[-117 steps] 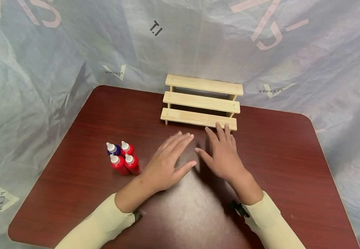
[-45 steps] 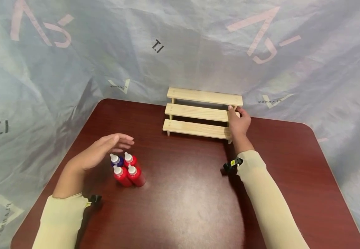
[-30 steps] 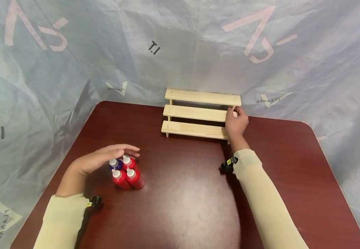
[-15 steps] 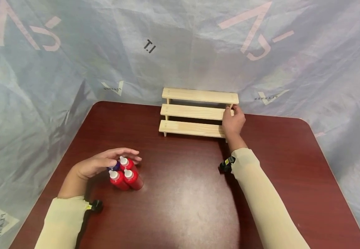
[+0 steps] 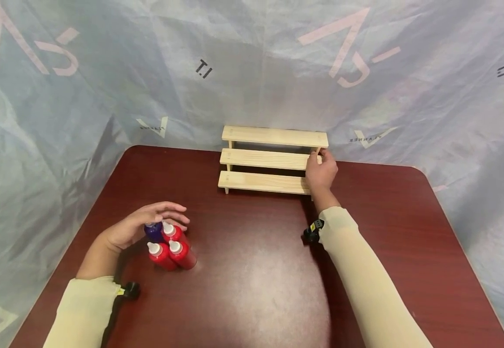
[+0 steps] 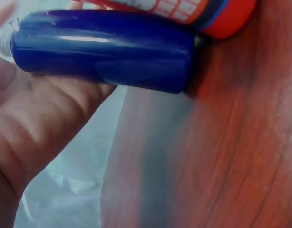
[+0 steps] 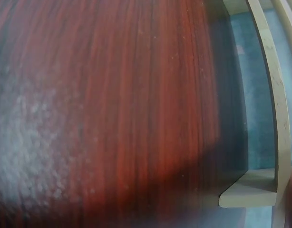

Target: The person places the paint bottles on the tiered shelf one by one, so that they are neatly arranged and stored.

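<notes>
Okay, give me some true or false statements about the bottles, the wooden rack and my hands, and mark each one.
1. The left hand holds the blue bottle near its top. True.
2. The red bottles have white caps. True.
3. There are five red bottles. False: there are three.
4. The wooden rack has three shelves. True.
5. The right hand holds a red bottle. False: it grips the right end of the rack.

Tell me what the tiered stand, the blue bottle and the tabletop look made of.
Tiered stand: pale wood, seemingly unvarnished, with grain lines showing.
Blue bottle: probably smooth plastic, judging by its glossy highlight, though unconfirmed.
Tabletop: reddish-brown wood grain with a sheen; perhaps laminate or varnished wood.
</notes>
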Motion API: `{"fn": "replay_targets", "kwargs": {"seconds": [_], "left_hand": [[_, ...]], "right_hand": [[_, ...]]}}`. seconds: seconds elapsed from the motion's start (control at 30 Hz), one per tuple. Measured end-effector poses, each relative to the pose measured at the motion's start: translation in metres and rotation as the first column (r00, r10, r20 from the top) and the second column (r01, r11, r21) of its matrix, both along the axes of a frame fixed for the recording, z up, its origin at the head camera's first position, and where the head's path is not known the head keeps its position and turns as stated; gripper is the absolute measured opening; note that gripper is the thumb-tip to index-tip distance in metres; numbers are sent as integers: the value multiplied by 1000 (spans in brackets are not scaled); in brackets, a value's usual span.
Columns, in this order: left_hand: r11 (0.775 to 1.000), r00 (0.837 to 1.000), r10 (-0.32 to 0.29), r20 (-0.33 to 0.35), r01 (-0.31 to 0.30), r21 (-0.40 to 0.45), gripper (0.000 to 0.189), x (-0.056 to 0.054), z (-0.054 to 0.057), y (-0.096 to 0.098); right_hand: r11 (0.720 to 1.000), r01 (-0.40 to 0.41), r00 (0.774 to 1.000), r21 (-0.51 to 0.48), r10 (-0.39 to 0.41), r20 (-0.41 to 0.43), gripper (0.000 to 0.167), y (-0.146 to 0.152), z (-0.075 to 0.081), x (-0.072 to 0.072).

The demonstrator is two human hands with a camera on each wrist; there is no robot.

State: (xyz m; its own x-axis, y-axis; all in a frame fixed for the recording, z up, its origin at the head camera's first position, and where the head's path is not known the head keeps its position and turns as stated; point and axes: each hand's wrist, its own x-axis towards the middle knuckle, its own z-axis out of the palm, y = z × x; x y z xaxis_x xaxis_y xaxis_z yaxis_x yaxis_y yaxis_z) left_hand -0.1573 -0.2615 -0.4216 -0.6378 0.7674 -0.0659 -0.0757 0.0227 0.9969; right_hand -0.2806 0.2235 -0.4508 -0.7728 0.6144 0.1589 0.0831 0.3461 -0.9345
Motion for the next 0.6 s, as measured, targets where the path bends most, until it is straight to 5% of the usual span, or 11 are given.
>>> {"fn": "replay_targets", "kwargs": {"seconds": [0.17, 0.6], "left_hand": [[993, 993, 115, -17, -115, -10, 50, 3, -4, 2], [975, 977, 209, -43, -212, -66, 46, -7, -3, -1]], "right_hand": [[1000, -1, 1000, 16, 1, -26, 35, 0, -3, -2], [1000, 6, 1000, 20, -5, -18, 36, 1, -5, -3]]}}
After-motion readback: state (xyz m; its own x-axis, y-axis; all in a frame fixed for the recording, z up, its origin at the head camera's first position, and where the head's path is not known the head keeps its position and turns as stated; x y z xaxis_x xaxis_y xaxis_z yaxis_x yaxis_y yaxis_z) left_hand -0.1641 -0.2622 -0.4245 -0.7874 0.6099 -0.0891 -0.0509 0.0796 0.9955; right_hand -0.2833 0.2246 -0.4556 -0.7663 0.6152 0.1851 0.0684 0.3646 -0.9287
